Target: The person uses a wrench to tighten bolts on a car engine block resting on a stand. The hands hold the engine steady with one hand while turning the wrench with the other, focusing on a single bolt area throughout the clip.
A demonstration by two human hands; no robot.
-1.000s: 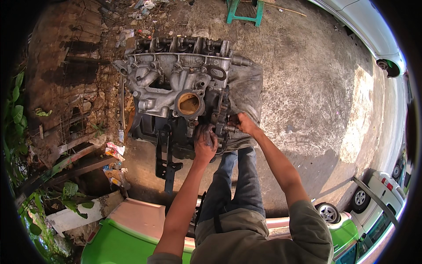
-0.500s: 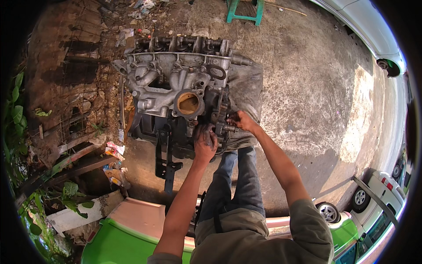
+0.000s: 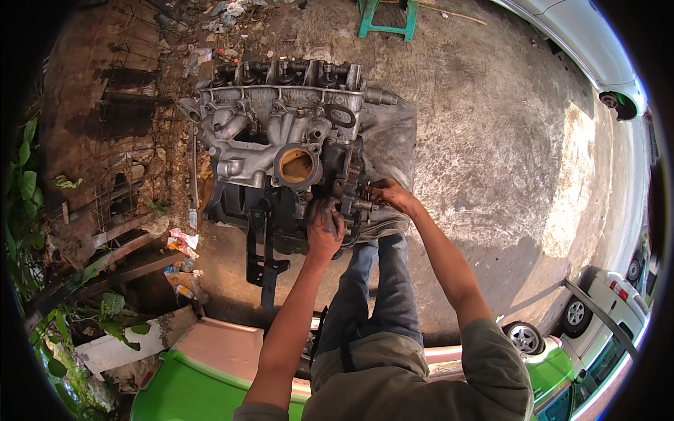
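A greasy car engine (image 3: 239, 95) stands in front of me, with a grey intake manifold (image 3: 246, 163) and its round, open throat (image 3: 298, 166) facing up. Below that throat, my left hand (image 3: 325, 221), dark with grease, presses against the engine's near side with its fingers curled. What lies under those fingers is hidden. To its right, my right hand (image 3: 390, 194) pinches at the end of a dark metal housing (image 3: 351, 203) bolted to the engine. Whatever sits between those fingertips is too small to make out. A black metal bracket (image 3: 265, 256) hangs off the near left side.
A grey cover (image 3: 394, 133) lies under the engine on the concrete floor (image 3: 484, 140). Rubble, planks and litter (image 3: 182, 241) lie at the left. A green stool (image 3: 387, 29) stands at the far side. Vehicles, one of them green (image 3: 189, 393), surround the spot.
My right fingers have shifted slightly at the housing's end, and the hand has turned a little. The left hand stays in almost the same place on the engine.
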